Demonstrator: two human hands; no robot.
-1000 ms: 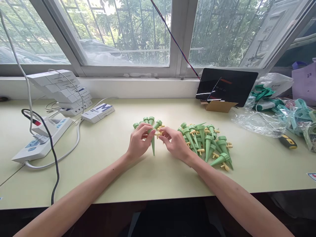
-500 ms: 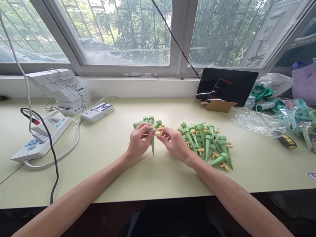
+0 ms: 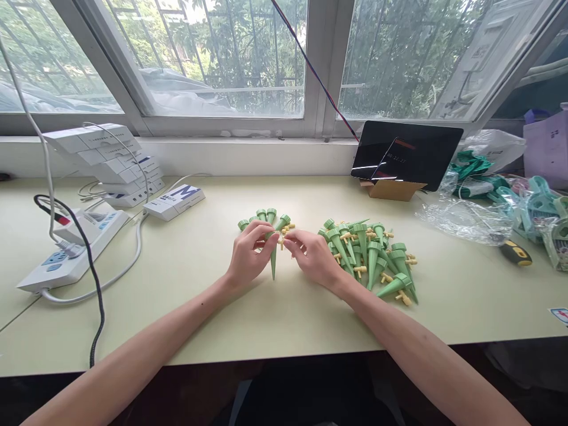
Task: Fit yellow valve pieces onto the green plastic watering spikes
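Observation:
My left hand (image 3: 249, 256) is closed around a green cone-shaped spike (image 3: 274, 264) that points down toward the table edge. My right hand (image 3: 313, 255) pinches a small yellow valve piece (image 3: 283, 239) at the spike's top, fingertips nearly touching the left hand's. Behind the hands lies a small group of green spikes (image 3: 266, 216). A larger heap of green spikes with yellow valves (image 3: 373, 254) lies just right of my right hand.
A pale green table (image 3: 186, 296) runs under a window. At the left are a white power strip (image 3: 71, 245) with cables and stacked white boxes (image 3: 110, 163). A dark tablet (image 3: 406, 155) leans at the back right; plastic bags (image 3: 470, 219) and a yellow-handled tool (image 3: 515, 253) lie at the right.
Both hands stay at the same spot; the fingers shift slightly on the yellow piece and spike. The view has drifted a little.

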